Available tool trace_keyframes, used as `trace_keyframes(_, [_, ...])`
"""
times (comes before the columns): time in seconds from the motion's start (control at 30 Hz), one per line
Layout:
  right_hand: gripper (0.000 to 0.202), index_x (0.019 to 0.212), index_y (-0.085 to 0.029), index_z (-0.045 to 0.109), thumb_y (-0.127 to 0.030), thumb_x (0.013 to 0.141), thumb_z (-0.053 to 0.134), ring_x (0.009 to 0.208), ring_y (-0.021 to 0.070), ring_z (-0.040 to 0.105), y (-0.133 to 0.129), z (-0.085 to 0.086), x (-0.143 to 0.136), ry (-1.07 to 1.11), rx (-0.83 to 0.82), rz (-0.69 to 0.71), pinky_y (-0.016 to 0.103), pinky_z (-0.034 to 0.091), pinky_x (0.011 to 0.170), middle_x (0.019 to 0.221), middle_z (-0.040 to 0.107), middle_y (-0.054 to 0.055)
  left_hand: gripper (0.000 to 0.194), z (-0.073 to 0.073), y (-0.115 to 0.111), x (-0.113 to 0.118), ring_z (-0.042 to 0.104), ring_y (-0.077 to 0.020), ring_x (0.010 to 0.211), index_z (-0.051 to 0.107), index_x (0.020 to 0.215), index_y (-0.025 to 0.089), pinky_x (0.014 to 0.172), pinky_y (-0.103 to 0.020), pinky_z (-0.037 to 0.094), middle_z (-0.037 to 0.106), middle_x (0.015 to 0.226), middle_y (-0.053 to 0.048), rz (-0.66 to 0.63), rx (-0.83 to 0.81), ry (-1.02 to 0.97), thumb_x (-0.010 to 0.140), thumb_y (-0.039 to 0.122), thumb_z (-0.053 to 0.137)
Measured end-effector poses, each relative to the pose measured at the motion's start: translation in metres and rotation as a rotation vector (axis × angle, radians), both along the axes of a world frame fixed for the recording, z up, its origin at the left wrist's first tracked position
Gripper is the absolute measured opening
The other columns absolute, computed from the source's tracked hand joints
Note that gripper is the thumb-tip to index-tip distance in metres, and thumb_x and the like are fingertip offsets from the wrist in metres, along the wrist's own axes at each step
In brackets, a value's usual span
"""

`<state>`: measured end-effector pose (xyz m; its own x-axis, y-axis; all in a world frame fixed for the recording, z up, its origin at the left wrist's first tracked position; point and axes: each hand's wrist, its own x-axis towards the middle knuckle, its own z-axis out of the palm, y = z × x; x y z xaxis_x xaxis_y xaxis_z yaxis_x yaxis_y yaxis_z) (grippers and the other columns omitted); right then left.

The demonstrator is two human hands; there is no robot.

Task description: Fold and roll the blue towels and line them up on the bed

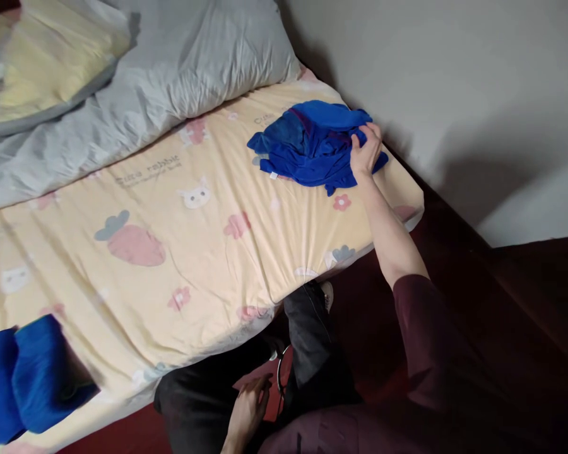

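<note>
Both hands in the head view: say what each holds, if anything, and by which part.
The right hand appears to grip the crumpled blue cloth by its edge on the picture's right. Nothing shows in the left hand.

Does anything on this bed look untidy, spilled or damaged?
No spill or damage shows. The blue pile at the right hand looks untidy: it is crumpled, with a white tag sticking out, while the blue cloth at lower left lies smoother.
</note>
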<state>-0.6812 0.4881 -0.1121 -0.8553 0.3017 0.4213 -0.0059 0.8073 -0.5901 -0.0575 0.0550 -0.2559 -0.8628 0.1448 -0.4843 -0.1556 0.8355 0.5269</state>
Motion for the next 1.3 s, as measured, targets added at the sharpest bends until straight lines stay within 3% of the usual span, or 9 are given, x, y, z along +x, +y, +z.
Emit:
trace_keyframes(0.2, [0.021,0.121,-0.012,0.069,-0.017,0.101,0.075,0.1,0.0132,0.064,-0.023,0.083,0.046,0.166,-0.21,0.018,0.032,0.053,0.105,0.119,0.077,0.009,0.045,0.008,-0.005,-0.001,0.083,-0.0284,0.102,0.083,0.122,0.025,0.093,-0.039,0.068,0.085,0.106,-0.01,0.066,0.088,0.068,0.103,0.037,0.044])
trace_keyframes(0.33, [0.023,0.121,-0.01,0.068,-0.004,0.099,0.064,0.103,0.0082,0.063,-0.053,0.113,0.126,0.209,-0.281,0.119,0.025,0.051,0.107,0.123,0.079,0.009,0.042,0.024,-0.001,0.004,0.083,-0.0286,0.102,0.081,0.12,0.024,0.095,-0.042,0.067,0.085,0.107,-0.009,0.126,0.137,0.121,0.103,0.038,0.046])
trace_keyframes(0.43, [0.021,0.111,-0.017,0.076,-0.009,0.097,0.064,0.111,0.0165,0.068,-0.083,0.082,0.225,0.142,-0.404,0.35,0.035,0.053,0.109,0.118,0.08,0.007,0.039,0.037,0.011,0.014,0.081,-0.0287,0.108,0.08,0.121,0.022,0.101,-0.045,0.066,0.084,0.114,-0.01,0.21,0.219,0.205,0.105,0.036,0.048])
trace_keyframes(0.63, [0.017,0.08,-0.024,0.077,-0.026,0.085,0.06,0.087,0.0245,0.071,-0.146,-0.036,0.456,-0.308,-0.579,0.517,0.042,0.058,0.089,0.087,0.076,0.006,0.038,0.072,0.041,0.025,0.078,-0.0273,0.117,0.072,0.137,0.02,0.104,-0.046,0.065,0.079,0.127,-0.012,0.292,0.342,0.392,0.107,0.029,0.051])
trace_keyframes(0.73, [0.018,0.077,-0.022,0.073,-0.033,0.087,0.061,0.085,0.0231,0.07,-0.165,-0.046,0.527,-0.328,-0.6,0.468,0.039,0.057,0.088,0.084,0.072,0.006,0.039,0.091,0.047,0.024,0.074,-0.0266,0.126,0.069,0.143,0.021,0.111,-0.047,0.063,0.075,0.135,-0.014,0.278,0.372,0.498,0.108,0.025,0.052])
trace_keyframes(0.93, [0.023,0.091,-0.022,0.078,-0.045,0.094,0.074,0.087,0.0217,0.071,-0.17,0.014,0.564,-0.456,-0.646,0.595,0.034,0.059,0.084,0.092,0.076,0.005,0.043,0.122,0.049,0.004,0.062,-0.0277,0.144,0.062,0.153,0.023,0.123,-0.051,0.055,0.062,0.156,-0.016,0.167,0.467,0.635,0.11,0.028,0.058])
trace_keyframes(1.07, [0.021,0.095,-0.025,0.084,-0.044,0.097,0.075,0.085,0.0219,0.073,-0.172,0.052,0.564,-0.466,-0.581,0.742,0.036,0.06,0.084,0.092,0.079,0.005,0.035,0.136,0.054,-0.013,0.069,-0.0279,0.131,0.07,0.14,0.017,0.114,-0.049,0.06,0.072,0.138,-0.018,-0.031,0.595,0.631,0.112,0.033,0.057])
trace_keyframes(1.17, [0.021,0.093,-0.026,0.085,-0.044,0.096,0.076,0.079,0.0211,0.071,-0.177,0.069,0.562,-0.461,-0.536,0.805,0.036,0.06,0.078,0.085,0.076,0.003,0.029,0.143,0.056,-0.017,0.071,-0.0288,0.124,0.075,0.122,0.016,0.109,-0.05,0.062,0.075,0.124,-0.018,-0.021,0.617,0.651,0.113,0.031,0.053])
trace_keyframes(1.3, [0.022,0.089,-0.025,0.084,-0.045,0.095,0.076,0.078,0.0206,0.069,-0.185,0.074,0.56,-0.452,-0.529,0.856,0.036,0.059,0.078,0.083,0.074,0.003,0.024,0.152,0.05,-0.017,0.062,-0.0308,0.141,0.07,0.119,0.017,0.121,-0.057,0.053,0.072,0.133,-0.019,0.07,0.674,0.71,0.113,0.032,0.051])
